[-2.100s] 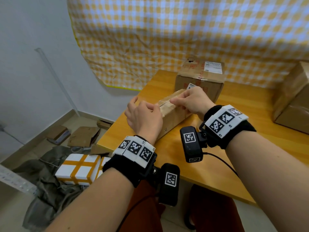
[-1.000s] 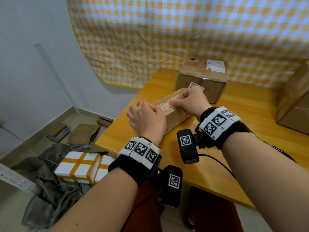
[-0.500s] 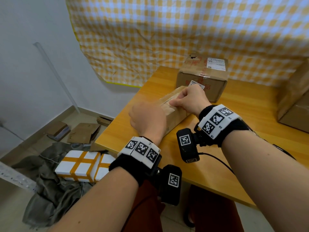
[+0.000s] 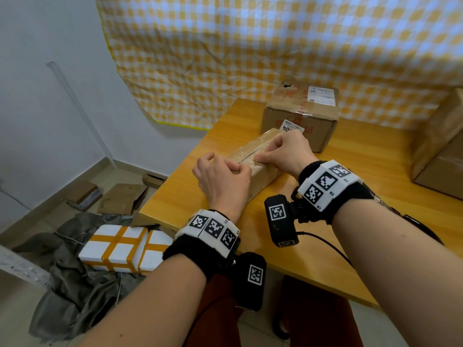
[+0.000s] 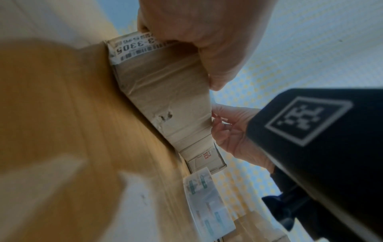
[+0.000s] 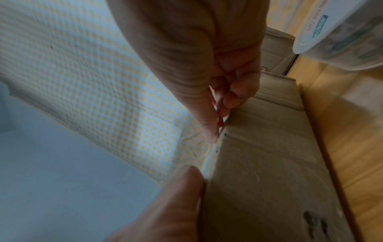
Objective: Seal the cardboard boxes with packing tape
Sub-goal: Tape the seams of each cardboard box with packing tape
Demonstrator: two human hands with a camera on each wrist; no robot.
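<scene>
- I see the long cardboard box lying on the wooden table, near its left edge, with the far end pointing to about 1 o'clock.
- My left hand rests on the near end of the box with curled fingers; I cannot tell if they pinch something.
- My right hand is on the top, its fingertips pressed on the middle seam.
- A bigger box stands just behind, at 12 o'clock.
- A tape roll lies on the table at 3 o'clock of the long box.
</scene>
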